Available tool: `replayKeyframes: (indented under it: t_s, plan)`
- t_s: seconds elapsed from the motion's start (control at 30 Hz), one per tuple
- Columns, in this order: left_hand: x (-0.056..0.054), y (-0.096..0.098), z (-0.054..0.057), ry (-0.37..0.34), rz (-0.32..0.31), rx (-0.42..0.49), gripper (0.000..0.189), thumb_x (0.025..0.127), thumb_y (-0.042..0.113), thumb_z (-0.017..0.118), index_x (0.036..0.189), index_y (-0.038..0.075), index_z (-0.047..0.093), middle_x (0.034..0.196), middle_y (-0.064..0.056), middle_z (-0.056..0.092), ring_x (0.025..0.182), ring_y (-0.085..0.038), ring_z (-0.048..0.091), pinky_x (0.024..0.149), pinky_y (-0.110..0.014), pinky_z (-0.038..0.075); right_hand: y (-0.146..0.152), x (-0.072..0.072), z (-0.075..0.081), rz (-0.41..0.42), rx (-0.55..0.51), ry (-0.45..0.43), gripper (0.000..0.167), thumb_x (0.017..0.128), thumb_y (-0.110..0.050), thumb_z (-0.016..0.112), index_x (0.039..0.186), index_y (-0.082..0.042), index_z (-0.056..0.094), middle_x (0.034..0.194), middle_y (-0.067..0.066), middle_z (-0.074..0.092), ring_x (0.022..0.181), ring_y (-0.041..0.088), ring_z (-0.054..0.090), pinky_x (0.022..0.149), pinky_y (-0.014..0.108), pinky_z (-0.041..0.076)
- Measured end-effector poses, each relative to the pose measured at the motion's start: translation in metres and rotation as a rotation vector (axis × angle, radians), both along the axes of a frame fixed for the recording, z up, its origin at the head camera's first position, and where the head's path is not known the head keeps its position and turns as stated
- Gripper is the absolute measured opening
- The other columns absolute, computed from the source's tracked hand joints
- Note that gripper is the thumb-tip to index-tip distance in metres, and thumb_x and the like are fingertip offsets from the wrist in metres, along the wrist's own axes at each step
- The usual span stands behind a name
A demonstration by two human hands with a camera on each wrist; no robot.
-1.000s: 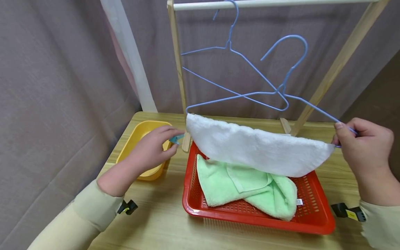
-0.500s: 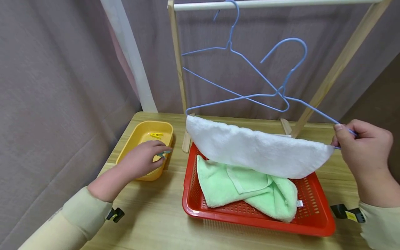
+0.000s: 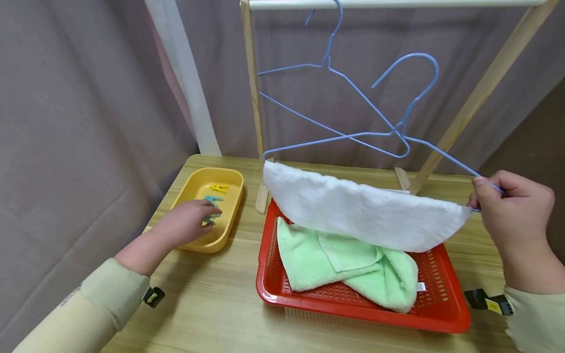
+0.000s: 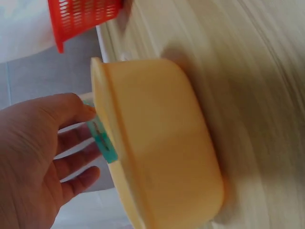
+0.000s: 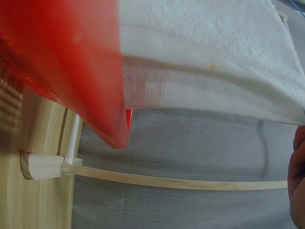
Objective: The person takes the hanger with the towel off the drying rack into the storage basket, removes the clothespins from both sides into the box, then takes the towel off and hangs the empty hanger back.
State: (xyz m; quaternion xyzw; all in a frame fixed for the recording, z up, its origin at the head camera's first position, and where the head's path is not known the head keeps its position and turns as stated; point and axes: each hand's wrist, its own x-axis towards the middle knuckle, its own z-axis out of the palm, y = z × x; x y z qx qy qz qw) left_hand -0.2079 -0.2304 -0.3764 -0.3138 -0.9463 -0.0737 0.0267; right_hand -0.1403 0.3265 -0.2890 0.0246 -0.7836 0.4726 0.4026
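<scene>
My left hand [image 3: 187,223] is over the yellow tray [image 4: 157,129], pinching a teal clothespin [image 4: 104,140] between thumb and fingers at the tray's rim in the left wrist view. A yellow clothespin [image 3: 219,188] and another teal clothespin [image 3: 214,199] lie inside the tray. On the right, my right hand [image 3: 521,211] grips one end of a blue wire hanger [image 3: 419,55]. A white towel [image 3: 362,208] hangs folded over the hanger's bottom bar, above the red basket [image 3: 366,315]. The right wrist view shows the towel's underside close by.
A light green towel [image 3: 353,260] lies in the basket. Behind stands a wooden rack with a white rail [image 3: 397,5], from which a second blue hanger [image 3: 328,54] hangs. A grey curtain [image 3: 88,122] borders the wooden table [image 3: 234,294] at the back and left.
My left hand has moved left and down from beside the towel's left end to the tray, carrying the teal clothespin. Clothespins inside the tray have come into view. The right hand stays nearly still.
</scene>
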Motion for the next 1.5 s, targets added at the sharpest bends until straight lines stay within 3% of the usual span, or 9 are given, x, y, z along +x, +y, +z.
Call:
replayKeyframes:
  t_s: [0.27,0.5,0.87,1.07,1.3,1.5]
  plan:
    - [-0.004,-0.006,-0.009,-0.092,0.035,-0.117,0.021,0.083,0.006,0.074,0.103,0.007,0.074,0.092,-0.004,0.065,0.078,-0.021,0.062,0.075,-0.042,0.053,0.000,0.002,0.000,-0.012,0.026,0.001,0.040,0.089,0.004,0.060,0.050,0.007,0.050,0.047,-0.007,0.052,0.042,0.000,0.050,0.047,0.011,0.041]
    - [-0.008,-0.009,-0.016,-0.082,0.008,-0.150,0.016,0.080,0.002,0.072,0.091,0.013,0.072,0.078,0.003,0.055,0.066,-0.017,0.050,0.065,-0.037,0.047,0.002,0.002,0.000,-0.016,0.043,0.000,0.040,0.089,0.003,0.059,0.050,0.006,0.051,0.047,-0.008,0.052,0.042,-0.001,0.050,0.048,0.010,0.041]
    - [-0.011,-0.008,-0.021,-0.066,0.006,-0.170,0.018,0.079,0.000,0.072,0.083,0.016,0.068,0.076,0.004,0.051,0.064,-0.018,0.047,0.063,-0.037,0.046,0.001,0.004,0.000,-0.026,0.049,-0.007,0.042,0.089,0.001,0.061,0.049,0.003,0.050,0.048,-0.010,0.053,0.043,-0.001,0.048,0.048,0.011,0.038]
    - [-0.011,-0.010,-0.019,-0.082,0.036,-0.144,0.016,0.081,0.003,0.074,0.093,0.011,0.072,0.083,0.000,0.059,0.068,-0.020,0.055,0.069,-0.040,0.051,0.000,0.004,0.000,-0.032,0.058,-0.004,0.043,0.089,0.001,0.061,0.047,-0.004,0.051,0.048,-0.005,0.054,0.044,0.000,0.048,0.047,0.012,0.038]
    - [-0.013,-0.008,-0.010,-0.129,0.058,-0.141,0.022,0.086,0.008,0.074,0.108,0.006,0.072,0.097,-0.008,0.065,0.081,-0.025,0.063,0.080,-0.045,0.053,-0.001,0.004,0.003,-0.026,0.055,0.001,0.042,0.088,0.002,0.061,0.047,-0.002,0.051,0.047,-0.008,0.054,0.043,-0.001,0.048,0.048,0.011,0.039]
    - [-0.018,-0.005,-0.003,-0.093,0.055,-0.114,0.022,0.088,0.011,0.072,0.109,0.005,0.072,0.103,-0.009,0.067,0.090,-0.027,0.066,0.083,-0.044,0.054,0.000,0.007,0.006,-0.029,0.063,0.004,0.040,0.088,0.003,0.060,0.049,0.002,0.050,0.049,-0.014,0.054,0.044,-0.002,0.047,0.049,0.010,0.038]
